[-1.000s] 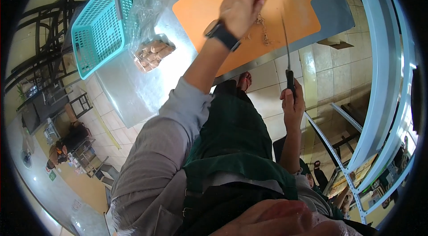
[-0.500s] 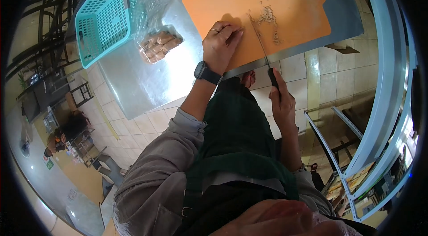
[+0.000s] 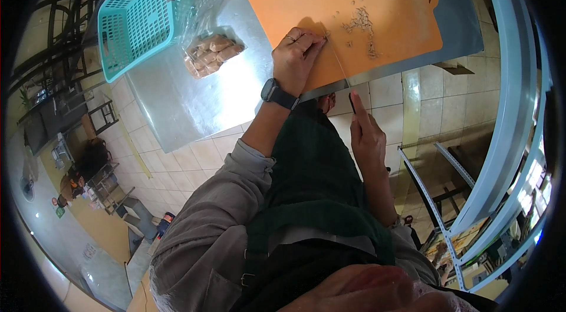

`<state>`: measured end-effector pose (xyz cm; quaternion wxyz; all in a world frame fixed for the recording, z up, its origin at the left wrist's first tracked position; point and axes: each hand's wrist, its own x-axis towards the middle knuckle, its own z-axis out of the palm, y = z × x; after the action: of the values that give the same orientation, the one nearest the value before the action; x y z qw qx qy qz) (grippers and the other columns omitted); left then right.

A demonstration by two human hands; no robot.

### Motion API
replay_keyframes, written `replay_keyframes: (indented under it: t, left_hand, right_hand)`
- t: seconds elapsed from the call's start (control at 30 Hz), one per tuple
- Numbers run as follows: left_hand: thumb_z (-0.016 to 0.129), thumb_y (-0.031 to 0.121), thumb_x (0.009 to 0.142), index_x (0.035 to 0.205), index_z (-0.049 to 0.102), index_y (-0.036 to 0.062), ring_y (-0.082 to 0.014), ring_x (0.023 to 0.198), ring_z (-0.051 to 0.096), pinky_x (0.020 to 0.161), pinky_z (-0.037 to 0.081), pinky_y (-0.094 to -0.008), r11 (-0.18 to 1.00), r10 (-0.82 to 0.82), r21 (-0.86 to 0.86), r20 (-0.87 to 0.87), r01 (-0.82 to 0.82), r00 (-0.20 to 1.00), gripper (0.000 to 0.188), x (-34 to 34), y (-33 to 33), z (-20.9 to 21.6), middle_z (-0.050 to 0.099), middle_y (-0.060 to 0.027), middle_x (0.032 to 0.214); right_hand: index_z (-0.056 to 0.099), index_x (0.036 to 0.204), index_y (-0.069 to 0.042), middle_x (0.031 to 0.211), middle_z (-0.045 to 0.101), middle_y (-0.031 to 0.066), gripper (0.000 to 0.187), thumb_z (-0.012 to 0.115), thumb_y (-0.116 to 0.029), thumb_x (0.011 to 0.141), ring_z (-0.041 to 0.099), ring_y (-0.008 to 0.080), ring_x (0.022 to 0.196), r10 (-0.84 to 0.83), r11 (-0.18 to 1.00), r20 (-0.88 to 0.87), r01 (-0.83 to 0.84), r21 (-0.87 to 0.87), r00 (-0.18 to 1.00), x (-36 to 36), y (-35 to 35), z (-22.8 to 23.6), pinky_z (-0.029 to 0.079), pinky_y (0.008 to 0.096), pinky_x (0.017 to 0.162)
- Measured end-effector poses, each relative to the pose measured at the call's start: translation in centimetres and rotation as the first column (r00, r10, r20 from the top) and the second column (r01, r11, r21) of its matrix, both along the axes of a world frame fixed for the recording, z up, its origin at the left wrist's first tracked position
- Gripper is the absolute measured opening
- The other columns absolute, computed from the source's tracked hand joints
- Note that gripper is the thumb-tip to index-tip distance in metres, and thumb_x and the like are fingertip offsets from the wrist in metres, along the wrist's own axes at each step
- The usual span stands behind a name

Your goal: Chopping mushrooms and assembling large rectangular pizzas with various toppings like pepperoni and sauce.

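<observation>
On the orange cutting mat [image 3: 295, 0], my left hand [image 3: 296, 55] is closed in a pinch near the left part. What its fingertips hold is too small and hidden to name. My right hand [image 3: 368, 132] grips a knife [image 3: 341, 66] by its black handle, just off the table's near edge. The thin blade reaches up over the mat, its tip beside my left fingertips and its edge turned nearly upright. Small pale cut pieces [image 3: 361, 20] lie scattered to the right of the blade.
A clear plastic bag with several brown sausage-like pieces [image 3: 215, 53] lies on the metal table [image 3: 177, 109], left of the mat. Beyond it stands a turquoise basket [image 3: 138, 23]. A blue metal frame [image 3: 507, 94] curves along the right, with a slotted metal rack [image 3: 430, 194] below.
The knife has moved left, from near the cut pieces to my left fingertips, and its blade now shows thinner. My right hand shifted slightly left with it. My left hand keeps its pinch.
</observation>
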<state>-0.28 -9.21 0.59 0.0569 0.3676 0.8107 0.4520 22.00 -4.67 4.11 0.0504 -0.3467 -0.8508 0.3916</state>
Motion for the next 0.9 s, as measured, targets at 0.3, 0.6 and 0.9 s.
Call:
replay_keyframes:
  t: [0.3, 0.6, 0.9]
  left_hand:
    - [0.075, 0.005, 0.081, 0.088, 0.072, 0.0022, -0.0184, 0.073, 0.068, 0.063, 0.055, -0.0263, 1.0, 0.018, -0.025, 0.031, -0.018, 0.999, 0.008, 0.0, -0.1, -0.1, 0.068, -0.0085, 0.091]
    - [0.075, 0.003, 0.079, 0.086, 0.071, 0.0017, -0.0206, 0.076, 0.068, 0.066, 0.056, -0.0279, 1.0, -0.002, 0.011, -0.032, 0.002, 0.999, 0.008, 0.0, -0.2, -0.4, 0.067, -0.0095, 0.092]
    - [0.076, 0.002, 0.077, 0.082, 0.07, 0.0014, -0.0227, 0.077, 0.063, 0.064, 0.054, -0.0311, 1.0, 0.015, 0.016, -0.226, -0.012, 0.974, 0.009, 0.2, -0.3, -0.5, 0.063, -0.0087, 0.088]
  right_hand:
    - [0.047, 0.14, -0.003, 0.128, 0.062, 0.0179, 0.044, 0.047, 0.001, 0.096, 0.063, 0.0346, 0.112, -0.021, 0.992, -0.064, 0.013, -0.129, 0.998, 1.0, -0.2, 0.9, 0.054, 0.0361, 0.084]
    - [0.048, 0.143, -0.023, 0.074, 0.061, 0.0124, 0.053, 0.057, -0.007, 0.093, 0.064, 0.0272, 0.063, 0.007, 0.997, -0.012, -0.006, 0.074, 1.0, 0.1, -0.7, 0.1, 0.049, 0.0413, 0.052]
    - [0.048, 0.143, -0.021, 0.082, 0.065, 0.0149, 0.052, 0.056, -0.006, 0.094, 0.065, 0.0291, 0.068, -0.063, 0.993, -0.115, 0.051, -0.109, 0.991, 1.1, -0.4, 0.6, 0.052, 0.0417, 0.061]
